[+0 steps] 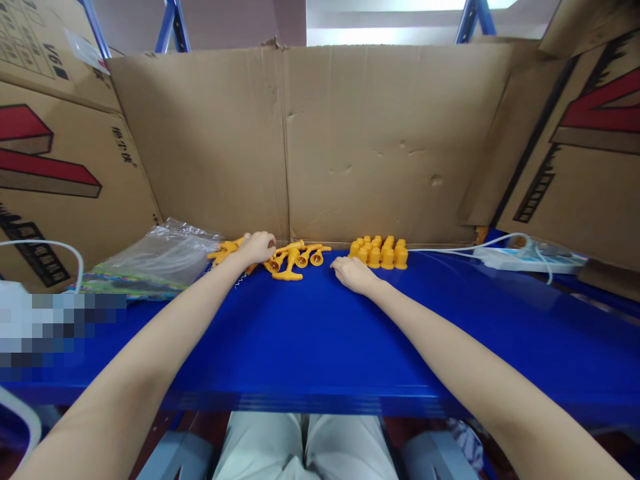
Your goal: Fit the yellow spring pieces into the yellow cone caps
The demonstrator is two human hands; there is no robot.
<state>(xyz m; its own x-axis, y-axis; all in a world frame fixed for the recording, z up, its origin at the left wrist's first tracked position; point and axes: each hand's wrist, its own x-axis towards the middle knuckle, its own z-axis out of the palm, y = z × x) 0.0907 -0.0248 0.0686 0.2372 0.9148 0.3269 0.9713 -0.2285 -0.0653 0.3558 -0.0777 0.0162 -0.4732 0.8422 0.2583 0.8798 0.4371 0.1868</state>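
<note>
My left hand (pixel 259 247) reaches into a loose pile of yellow T-shaped handles (pixel 287 270) with round cup-like ends. Its fingers curl down among the pieces, and what they hold, if anything, is hidden. Some of the yellow handles stick out to the left under my wrist, with small screw-like bits beside them. To the right, my right hand (pixel 353 273) rests low on the table, its fingers curled together and nothing visible in them. Just beyond it stand several yellow bell-shaped caps (pixel 387 255), upright in close rows.
The blue table (pixel 310 340) is walled by a cardboard panel (pixel 380 147) behind and printed cartons (pixel 55 167) at the sides. Clear plastic bags (pixel 155 260) lie at left. A white power strip (pixel 530 259) with cables lies at right. A blurred white object is at far left.
</note>
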